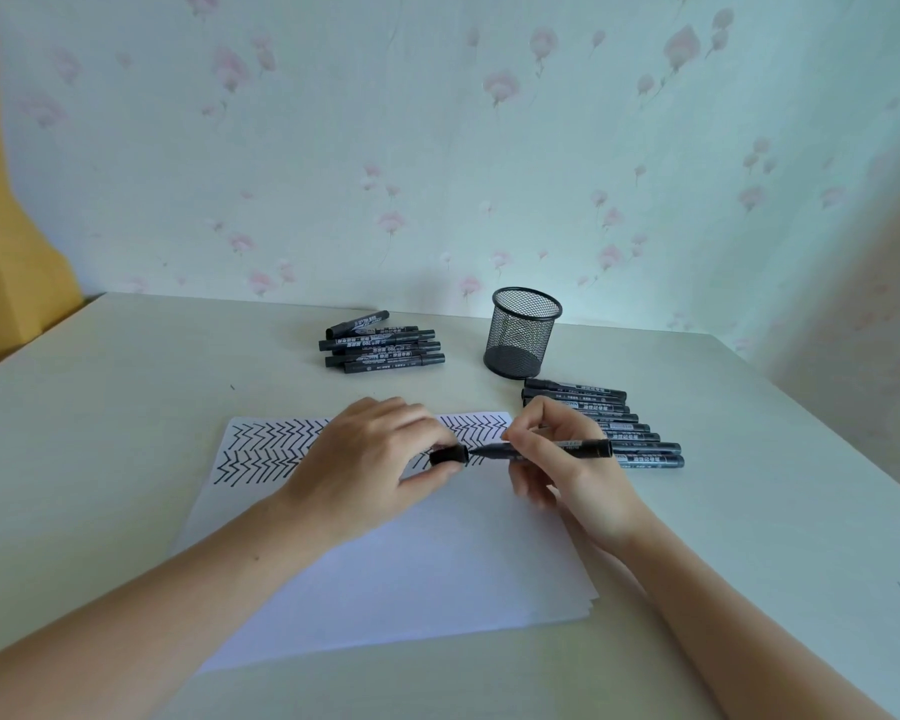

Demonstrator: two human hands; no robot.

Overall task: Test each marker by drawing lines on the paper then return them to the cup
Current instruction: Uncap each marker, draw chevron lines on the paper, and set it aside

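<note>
The right hand holds a black marker by its barrel, fingers curled round it, the marker lying nearly level above the paper with its uncapped tip pointing left. The left hand pinches the marker's cap between thumb and fingertips, and the cap's open end sits right at the tip; whether they touch cannot be told. Both hands hover over the upper part of the white paper, a thin stack of sheets lying on the pale table. The top sheet bears 2 bands of black zigzag lines across its far edge, partly hidden behind the hands. Beyond the paper, to the right, stands the black mesh cup, upright, with no marker showing through its mesh. Just in front of the cup and to the right of the paper lies a row of capped markers, side by side, running from near the cup's base toward the near side. A smaller pile of markers lies well to the left of the cup, near the flowered wall. A yellow curtain hangs at the far left.
</note>
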